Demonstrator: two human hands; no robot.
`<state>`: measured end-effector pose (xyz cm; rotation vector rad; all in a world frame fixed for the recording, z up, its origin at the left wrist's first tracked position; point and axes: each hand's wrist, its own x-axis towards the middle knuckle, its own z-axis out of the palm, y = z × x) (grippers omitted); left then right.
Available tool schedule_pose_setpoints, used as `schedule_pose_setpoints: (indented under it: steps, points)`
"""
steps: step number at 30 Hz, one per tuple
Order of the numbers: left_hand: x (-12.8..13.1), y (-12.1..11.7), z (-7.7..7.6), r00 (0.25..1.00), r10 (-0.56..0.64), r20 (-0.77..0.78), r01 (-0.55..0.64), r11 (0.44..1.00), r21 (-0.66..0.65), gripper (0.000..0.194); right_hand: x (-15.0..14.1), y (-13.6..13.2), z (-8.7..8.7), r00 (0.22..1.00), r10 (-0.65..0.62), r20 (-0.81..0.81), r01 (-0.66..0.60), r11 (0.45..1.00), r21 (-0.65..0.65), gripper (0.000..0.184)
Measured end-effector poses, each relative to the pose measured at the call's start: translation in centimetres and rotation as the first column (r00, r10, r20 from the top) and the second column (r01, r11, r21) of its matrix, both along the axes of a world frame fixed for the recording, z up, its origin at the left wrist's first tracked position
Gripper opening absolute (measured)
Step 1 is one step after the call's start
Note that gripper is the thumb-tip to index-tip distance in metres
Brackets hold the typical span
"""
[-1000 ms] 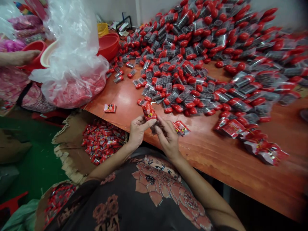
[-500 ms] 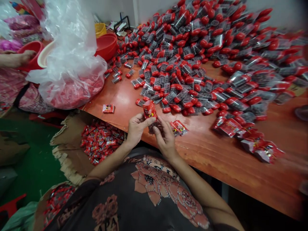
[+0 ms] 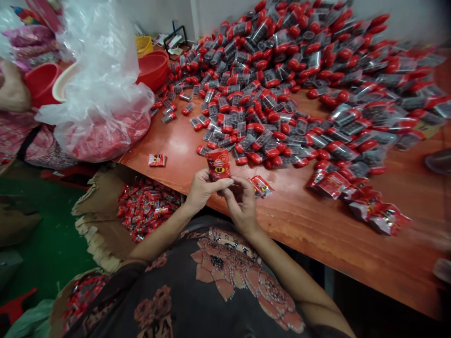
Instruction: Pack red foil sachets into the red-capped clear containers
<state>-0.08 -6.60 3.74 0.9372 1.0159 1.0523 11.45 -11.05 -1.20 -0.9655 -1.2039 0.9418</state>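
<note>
My left hand (image 3: 201, 190) and my right hand (image 3: 240, 202) meet at the near edge of the reddish wooden table (image 3: 338, 234). Both pinch a small red printed packet (image 3: 218, 165) that stands upright between the fingertips. What sits under the packet between my fingers is hidden. Just right of my hands lie two more red packets (image 3: 261, 185). Beyond them spreads a big heap of clear capsules with red caps (image 3: 282, 84). A single packet (image 3: 157, 160) lies alone on the table to the left.
A torn cardboard box (image 3: 105, 211) full of filled red packets (image 3: 148, 206) stands below the table edge at my left. A clear plastic bag (image 3: 102, 94), red basins (image 3: 155, 68) and another person's arm (image 3: 12, 91) are at the far left. More red packets (image 3: 355, 197) lie on the right.
The packet has turned from tilted to upright and its printed face now shows. My hands have stayed in place. The other person's arm at far left has shifted.
</note>
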Motion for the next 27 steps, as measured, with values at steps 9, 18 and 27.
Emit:
schedule_pose_setpoints:
  steps: [9,18,27]
  points:
    - [0.0,1.3,0.6,0.994,0.05,0.101,-0.059,0.994,0.093,0.031,1.0,0.1,0.4,0.992,-0.037,0.118,0.042,0.998,-0.045,0.056]
    - [0.1,0.7,0.8,0.999,0.035,0.033,-0.037,0.997,0.067,0.031,0.7,-0.1,0.0,0.996,-0.094,-0.009,0.094,0.993,-0.071,0.044]
    - [3.5,-2.9,-1.7,0.895,0.408,0.178,-0.414,0.91,-0.006,0.024,-0.5,-0.2,-0.3,0.991,-0.129,-0.036,0.121,0.977,-0.174,0.04]
